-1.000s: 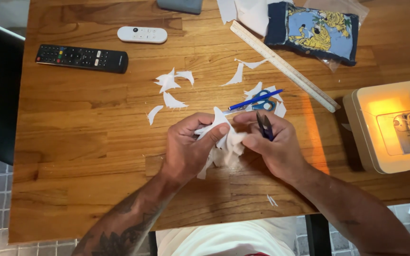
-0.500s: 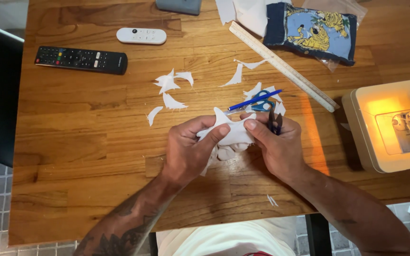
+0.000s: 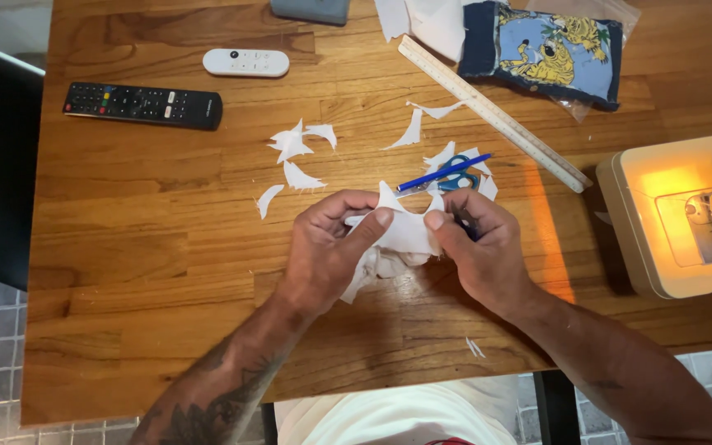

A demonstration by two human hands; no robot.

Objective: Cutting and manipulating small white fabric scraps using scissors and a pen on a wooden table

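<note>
From the head camera, looking straight down on a wooden table (image 3: 125,272), both hands meet near the middle of the board over a piece of white fabric (image 3: 401,233). The left hand (image 3: 327,251) pinches the fabric's left edge, thumb pressed down on top of it and fingers curled under; the right hand (image 3: 480,251) pinches the right edge the same way, thumb tip on the cloth, so the piece is stretched flat between the two thumbs. Held this way, its long axis runs roughly left to right across the table, and a small pointed tip of it sticks up toward the far edge of the table, while looser cloth bunches and hangs below the thumbs. Something dark shows under the right hand's fingers, but what it is cannot be told. Just beyond the hands lie blue-handled scissors (image 3: 447,175), their blades angled up toward the right, among scattered white fabric scraps (image 3: 294,144). A long ruler (image 3: 496,115) lies diagonally farther off, next to a blue printed cloth (image 3: 550,49). At far left lie a black remote (image 3: 142,105) and a white remote (image 3: 245,63). A lit sewing machine (image 3: 686,214) stands at the right edge.
</note>
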